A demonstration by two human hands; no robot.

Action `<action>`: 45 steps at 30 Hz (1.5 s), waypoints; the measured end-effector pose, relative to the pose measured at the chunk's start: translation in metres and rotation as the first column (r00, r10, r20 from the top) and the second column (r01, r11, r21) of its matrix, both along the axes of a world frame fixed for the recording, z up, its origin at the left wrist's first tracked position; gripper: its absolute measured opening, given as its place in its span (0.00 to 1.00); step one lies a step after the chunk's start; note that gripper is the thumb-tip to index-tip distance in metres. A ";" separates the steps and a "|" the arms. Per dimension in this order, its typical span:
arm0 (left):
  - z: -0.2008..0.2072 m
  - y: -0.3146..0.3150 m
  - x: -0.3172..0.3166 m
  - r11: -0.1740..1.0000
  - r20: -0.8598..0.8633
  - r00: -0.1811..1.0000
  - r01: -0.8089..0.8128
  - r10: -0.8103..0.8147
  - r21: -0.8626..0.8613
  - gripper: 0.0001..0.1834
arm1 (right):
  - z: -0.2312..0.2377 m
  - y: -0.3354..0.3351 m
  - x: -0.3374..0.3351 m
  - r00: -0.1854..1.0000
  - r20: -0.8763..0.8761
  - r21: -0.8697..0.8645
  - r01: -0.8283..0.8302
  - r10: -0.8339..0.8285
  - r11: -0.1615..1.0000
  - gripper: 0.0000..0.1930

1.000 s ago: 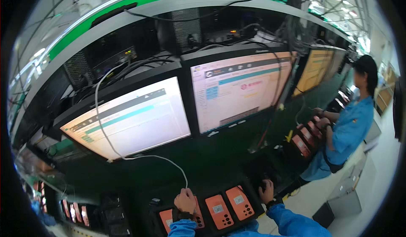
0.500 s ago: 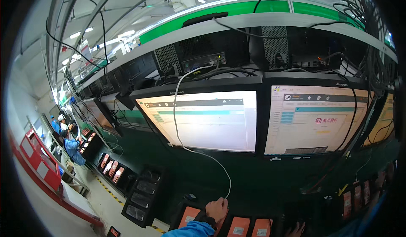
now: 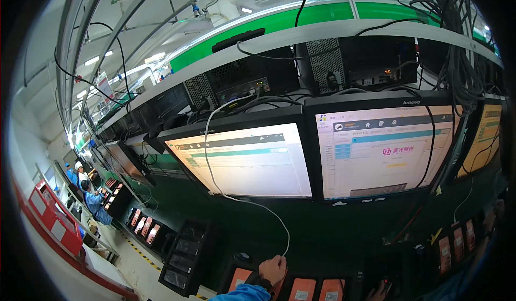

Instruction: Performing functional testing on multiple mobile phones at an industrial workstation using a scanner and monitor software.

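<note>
My left hand [image 3: 273, 270], in a blue sleeve with a dark band at the wrist, is low in the middle. Its fingers are closed on the end of a white cable [image 3: 271, 211], over a row of orange flat units in a black tray. Two of these orange units [image 3: 302, 289] lie just right of the hand, with white labels on them. My right hand [image 3: 378, 290] shows at the lower edge, fingers bent, beside a dark thing with a small red light; the shade hides what it is.
Two lit monitors [image 3: 384, 153] stand behind the hands, below a shelf with black computers [image 3: 239, 80] and bundled cables [image 3: 459, 70]. A black compartment tray [image 3: 185, 258] sits at left. More orange units [image 3: 458, 243] lie at right. People in blue [image 3: 97, 207] work far left.
My view has shifted a little, so the monitors sit further left. The left hand stays on the cable end. A red light now shows beside the right hand.
</note>
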State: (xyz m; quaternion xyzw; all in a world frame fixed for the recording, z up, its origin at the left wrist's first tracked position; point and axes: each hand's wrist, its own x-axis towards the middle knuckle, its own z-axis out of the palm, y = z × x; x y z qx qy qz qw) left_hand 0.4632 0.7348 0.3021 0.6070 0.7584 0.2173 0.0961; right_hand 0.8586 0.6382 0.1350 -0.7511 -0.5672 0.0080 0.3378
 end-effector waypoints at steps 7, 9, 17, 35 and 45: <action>0.000 0.000 -0.001 1.000 0.012 1.000 0.011 -0.010 -0.014 0.17 | 0.001 0.000 -0.001 1.000 0.000 0.015 0.024 -0.024 1.000 0.22; 0.000 0.000 -0.001 1.000 0.023 1.000 0.010 -0.010 -0.023 0.17 | 0.002 0.000 -0.003 1.000 0.000 0.017 0.027 -0.027 0.999 0.22; -0.003 0.000 -0.004 1.000 0.036 0.999 0.019 -0.018 -0.011 0.17 | 0.003 0.002 -0.002 1.000 0.015 0.067 -0.019 0.018 0.998 0.21; -0.008 0.000 -0.004 0.998 0.014 0.999 0.034 -0.035 0.061 0.15 | -0.002 0.000 0.000 0.997 0.043 0.006 -0.059 0.058 0.998 0.23; -0.009 0.001 -0.005 0.995 0.020 0.998 0.053 -0.055 0.084 0.16 | -0.003 -0.001 0.001 0.997 0.020 0.019 -0.075 0.075 0.997 0.24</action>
